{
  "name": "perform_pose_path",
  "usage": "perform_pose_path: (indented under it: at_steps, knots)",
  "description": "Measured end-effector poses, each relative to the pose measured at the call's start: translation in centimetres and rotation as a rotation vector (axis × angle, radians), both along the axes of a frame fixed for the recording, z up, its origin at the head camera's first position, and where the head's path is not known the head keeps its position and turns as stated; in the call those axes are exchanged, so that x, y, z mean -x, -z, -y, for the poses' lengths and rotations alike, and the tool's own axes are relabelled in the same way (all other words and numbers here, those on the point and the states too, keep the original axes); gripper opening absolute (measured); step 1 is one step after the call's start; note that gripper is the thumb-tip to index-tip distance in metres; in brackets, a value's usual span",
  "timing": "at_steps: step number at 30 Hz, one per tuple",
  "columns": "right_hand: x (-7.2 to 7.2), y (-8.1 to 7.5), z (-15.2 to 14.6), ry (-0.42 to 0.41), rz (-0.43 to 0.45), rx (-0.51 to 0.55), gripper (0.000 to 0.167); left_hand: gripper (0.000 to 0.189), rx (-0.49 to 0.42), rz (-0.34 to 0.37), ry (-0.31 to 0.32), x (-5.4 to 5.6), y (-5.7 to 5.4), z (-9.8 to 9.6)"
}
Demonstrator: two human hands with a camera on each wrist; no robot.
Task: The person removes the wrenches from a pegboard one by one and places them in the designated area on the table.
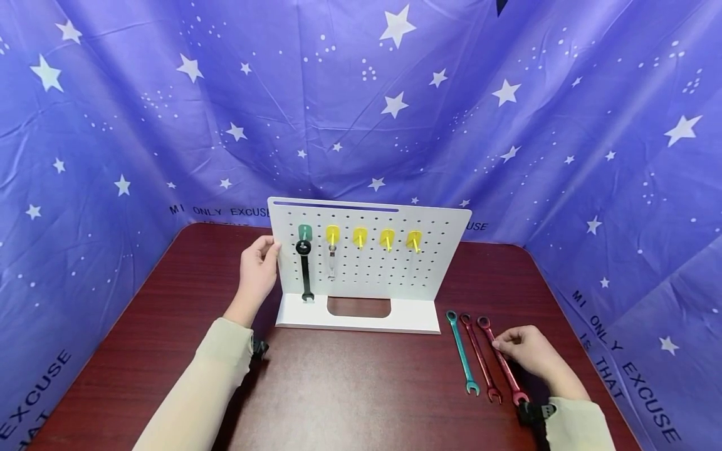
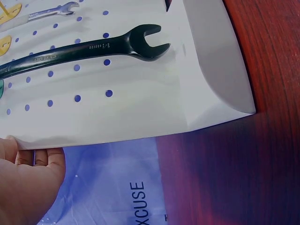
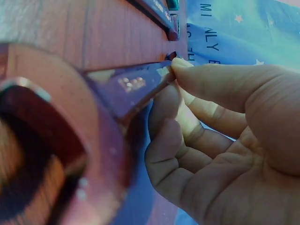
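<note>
My left hand (image 1: 259, 266) grips the left edge of a white pegboard (image 1: 372, 275), thumb in front and fingers behind. Beside it, a black combination wrench (image 1: 306, 272) hangs from a green hook (image 1: 305, 230), open end down. A small silver wrench (image 1: 331, 263) hangs from the neighbouring yellow hook (image 1: 333, 234). On the table to the right, my right hand (image 1: 530, 351) pinches the shaft of the rightmost red wrench (image 1: 504, 366) between thumb and fingers. Close up in the right wrist view, that red wrench (image 3: 131, 89) shows its open end near the camera.
Left of the held wrench lie another red wrench (image 1: 481, 358) and a teal wrench (image 1: 462, 352), roughly parallel. Three more yellow hooks, such as the middle hook (image 1: 360, 237), carry nothing. A starry blue-purple cloth (image 1: 350, 94) surrounds the dark red table (image 1: 338, 388).
</note>
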State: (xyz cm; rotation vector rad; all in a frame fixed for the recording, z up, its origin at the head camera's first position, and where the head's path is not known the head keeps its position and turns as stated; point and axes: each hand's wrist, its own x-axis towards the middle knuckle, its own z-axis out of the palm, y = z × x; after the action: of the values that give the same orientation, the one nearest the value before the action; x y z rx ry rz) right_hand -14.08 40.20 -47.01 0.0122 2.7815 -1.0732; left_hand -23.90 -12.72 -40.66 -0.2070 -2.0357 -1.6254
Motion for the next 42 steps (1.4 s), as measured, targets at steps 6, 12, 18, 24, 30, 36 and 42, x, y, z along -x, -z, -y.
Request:
perform_pose_path:
  at_steps: [6, 12, 18, 24, 30, 36, 42]
  knots:
    - [0.1, 0.0, 0.1, 0.01, 0.001, -0.027, 0.012, 0.012, -0.008, 0.007, 0.019, 0.0, 0.0, 0.1]
    - [0.0, 0.1, 0.1, 0.025, -0.019, -0.062, 0.015, 0.012, -0.01, 0.016, 0.014, 0.1, 0.0, 0.1]
    - [0.0, 0.1, 0.3, 0.068, -0.001, -0.083, 0.015, 0.012, -0.02, 0.01, 0.018, 0.0, -0.1, 0.0]
    - [-0.2, 0.0, 0.5, 0.083, -0.049, -0.088, 0.015, 0.012, 0.001, 0.012, -0.003, 0.0, -0.1, 0.0]
    - [-0.3, -0.2, 0.7, 0.098, -0.155, -0.053, 0.017, 0.012, 0.002, 0.005, -0.008, 0.0, -0.1, 0.0]
    - [-0.2, -0.6, 1.8, 0.124, -0.287, 0.008, 0.017, 0.012, 0.007, 0.01, -0.013, 0.0, 0.0, -0.1]
    - [-0.1, -0.8, 3.0, 0.134, -0.35, 0.126, 0.017, 0.012, 0.003, 0.002, -0.013, 0.0, 0.1, -0.1]
